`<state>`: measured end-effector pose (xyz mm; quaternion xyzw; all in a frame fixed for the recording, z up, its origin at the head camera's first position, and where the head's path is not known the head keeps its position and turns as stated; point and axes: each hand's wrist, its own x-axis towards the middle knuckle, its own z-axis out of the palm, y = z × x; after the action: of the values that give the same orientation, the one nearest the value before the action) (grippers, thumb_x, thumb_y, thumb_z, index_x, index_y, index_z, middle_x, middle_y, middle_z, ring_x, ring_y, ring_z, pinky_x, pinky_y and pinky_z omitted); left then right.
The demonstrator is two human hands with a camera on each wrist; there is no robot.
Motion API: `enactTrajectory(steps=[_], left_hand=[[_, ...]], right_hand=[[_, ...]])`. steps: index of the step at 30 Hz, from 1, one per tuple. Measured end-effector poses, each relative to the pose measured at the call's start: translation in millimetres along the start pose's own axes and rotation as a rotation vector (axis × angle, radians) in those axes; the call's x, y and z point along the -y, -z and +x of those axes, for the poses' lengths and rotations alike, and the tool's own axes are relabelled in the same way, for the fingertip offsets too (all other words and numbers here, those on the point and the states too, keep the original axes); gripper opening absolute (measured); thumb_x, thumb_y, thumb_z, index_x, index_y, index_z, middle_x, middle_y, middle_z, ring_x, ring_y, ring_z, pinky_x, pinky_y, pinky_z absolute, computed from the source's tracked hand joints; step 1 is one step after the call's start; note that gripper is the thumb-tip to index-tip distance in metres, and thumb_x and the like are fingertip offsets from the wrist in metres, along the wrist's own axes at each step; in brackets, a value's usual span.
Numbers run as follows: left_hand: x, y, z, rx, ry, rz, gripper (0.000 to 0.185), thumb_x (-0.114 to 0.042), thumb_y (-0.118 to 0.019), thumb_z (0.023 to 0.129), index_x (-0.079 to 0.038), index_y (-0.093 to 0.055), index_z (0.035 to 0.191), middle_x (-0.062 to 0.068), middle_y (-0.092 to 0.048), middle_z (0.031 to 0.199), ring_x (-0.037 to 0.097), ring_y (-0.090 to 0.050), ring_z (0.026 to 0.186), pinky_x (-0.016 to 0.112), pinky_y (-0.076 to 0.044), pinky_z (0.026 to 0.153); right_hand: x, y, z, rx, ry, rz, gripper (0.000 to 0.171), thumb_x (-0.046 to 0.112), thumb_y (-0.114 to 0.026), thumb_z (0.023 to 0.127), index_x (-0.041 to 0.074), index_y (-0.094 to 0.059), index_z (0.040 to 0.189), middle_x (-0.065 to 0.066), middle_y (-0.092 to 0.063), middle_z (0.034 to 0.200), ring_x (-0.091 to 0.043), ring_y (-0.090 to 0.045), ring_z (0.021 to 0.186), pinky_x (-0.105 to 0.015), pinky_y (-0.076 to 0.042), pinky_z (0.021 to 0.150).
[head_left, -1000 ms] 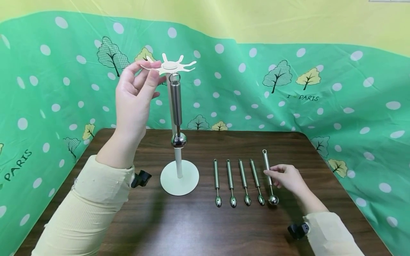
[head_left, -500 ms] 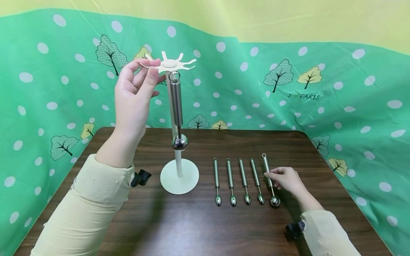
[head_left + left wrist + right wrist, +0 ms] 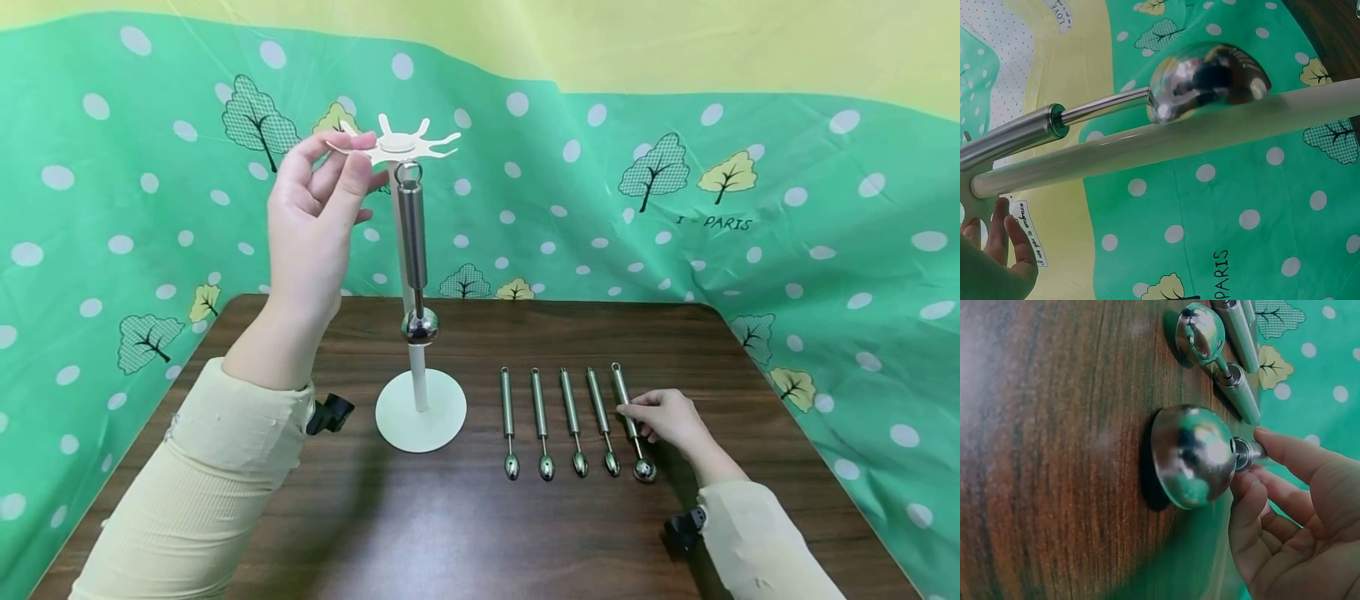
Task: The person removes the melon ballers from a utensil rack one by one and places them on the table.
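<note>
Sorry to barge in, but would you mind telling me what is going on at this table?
A person is working with a set of steel scoops and a white hanging stand on a wooden table. The left hand pinches one prong of the stand's top, where one large scoop already hangs by its ring. The right hand grips the handle of the rightmost scoop, which lies on the table beside four smaller scoops in a row.

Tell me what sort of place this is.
Likely a staged tabletop recording setup, not a real kitchen: a dark wooden table is walled in by a draped green tree-print cloth, with a white hook stand and steel scoops laid in a neat row.
</note>
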<state>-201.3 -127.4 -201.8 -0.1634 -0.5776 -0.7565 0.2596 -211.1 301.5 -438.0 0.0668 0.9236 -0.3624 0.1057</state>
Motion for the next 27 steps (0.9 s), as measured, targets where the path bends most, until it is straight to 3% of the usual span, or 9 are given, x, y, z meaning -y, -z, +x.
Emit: enactTrajectory(steps=[27], left_hand=[[-1.8, 1.5, -1.0, 0.002, 0.000, 0.011, 0.016, -0.016, -0.064, 0.097, -0.014, -0.056, 0.111, 0.001, -0.071, 0.120, 0.018, -0.071, 0.102, 0.029, -0.043, 0.076]], right_hand=[[-1.3, -2.2, 0.6, -0.034, -0.042, -0.042, 0.040, 0.032, -0.068, 0.092, -0.005, -0.068, 0.107, -0.004, -0.065, 0.066, -0.016, -0.061, 0.057, -0.033, -0.053, 0.055]])
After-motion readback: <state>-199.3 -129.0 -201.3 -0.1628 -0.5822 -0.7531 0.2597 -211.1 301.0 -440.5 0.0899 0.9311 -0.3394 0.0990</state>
